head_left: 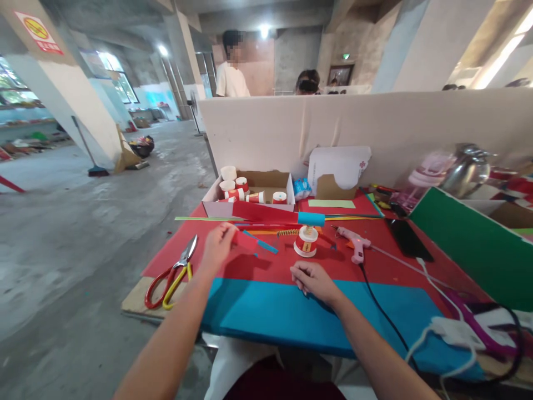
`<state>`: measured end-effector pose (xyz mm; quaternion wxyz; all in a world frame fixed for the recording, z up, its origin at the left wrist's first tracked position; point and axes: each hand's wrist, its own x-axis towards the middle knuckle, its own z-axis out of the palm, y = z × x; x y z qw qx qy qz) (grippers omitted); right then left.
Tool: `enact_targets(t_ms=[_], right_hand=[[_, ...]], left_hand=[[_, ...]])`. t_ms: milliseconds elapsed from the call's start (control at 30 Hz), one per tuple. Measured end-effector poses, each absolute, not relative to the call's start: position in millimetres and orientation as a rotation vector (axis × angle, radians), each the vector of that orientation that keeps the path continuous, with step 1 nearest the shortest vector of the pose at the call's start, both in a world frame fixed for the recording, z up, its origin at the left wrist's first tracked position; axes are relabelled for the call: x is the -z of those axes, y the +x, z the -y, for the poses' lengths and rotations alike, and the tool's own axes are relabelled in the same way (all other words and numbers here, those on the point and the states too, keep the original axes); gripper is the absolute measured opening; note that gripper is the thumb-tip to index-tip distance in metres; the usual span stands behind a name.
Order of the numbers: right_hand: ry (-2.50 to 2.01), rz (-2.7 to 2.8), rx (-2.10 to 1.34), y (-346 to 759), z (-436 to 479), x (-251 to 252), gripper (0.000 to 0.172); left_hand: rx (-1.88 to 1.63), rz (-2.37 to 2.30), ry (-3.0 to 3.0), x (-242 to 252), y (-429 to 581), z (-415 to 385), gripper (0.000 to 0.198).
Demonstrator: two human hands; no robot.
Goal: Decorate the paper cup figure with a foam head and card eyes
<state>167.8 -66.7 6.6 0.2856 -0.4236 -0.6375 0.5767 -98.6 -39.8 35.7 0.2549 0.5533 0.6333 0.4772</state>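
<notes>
The left hand (220, 244) is above the left part of the surface (139, 297), its fingers pinching a piece of red paper (245, 240) that reaches out to the right. The right hand (314, 280) is just nearer than a small red-and-white cup (306, 245), its fingers curled in; whether they hold anything small, I cannot tell. The cup stands upside down on a red sheet (258, 270), topped by a piece of blue paper (311, 218) with a coil showing beneath it.

To the left of the cup lie a gold spring (288, 233) and a slim blue strip (267, 245). Well to the left are scissors (181, 266) (one handle red, the other yellow). To the right of the cup, a pink glue gun (355, 243) trails a black cord, and a dark phone (410, 239) lies farther right, a white cable plugged in. On the far side, an open box (219, 209) holds more paper cups (235, 194). A blue sheet (270, 311) covers the near edge.
</notes>
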Motion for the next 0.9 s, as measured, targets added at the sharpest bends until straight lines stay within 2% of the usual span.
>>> enact_targets(t_ms=[100, 167, 233, 333, 467, 567, 667, 900], right_hand=[[-1.125, 1.737, -1.533, 167, 67, -7, 0.041], [-1.124, 1.756, -1.52, 167, 67, -7, 0.041], [-1.123, 1.761, -1.51, 166, 67, -6, 0.04], [-1.116, 1.762, -1.518, 166, 67, -6, 0.04], [-1.124, 1.758, -1.523, 167, 66, -5, 0.04], [-1.139, 1.753, -1.523, 167, 67, -5, 0.04], [-1.146, 1.763, -1.509, 167, 68, -5, 0.039], [-1.156, 1.806, -1.505, 166, 69, -9, 0.04]], left_hand=[[-1.078, -2.091, 1.539, -46, -155, 10, 0.036], [-0.654, -2.353, 1.635, -55, -180, -2, 0.03], [-0.38, -2.487, 1.669, -64, -190, -7, 0.021], [-0.111, -2.596, 1.793, -71, -179, -9, 0.024], [-0.145, -2.279, 2.121, -59, -140, -17, 0.025], [-0.201, -1.934, 2.385, -42, -115, -25, 0.035], [-0.198, -1.931, 2.426, -27, -103, -25, 0.039], [-0.174, -1.841, 2.605, -19, -103, 0, 0.032]])
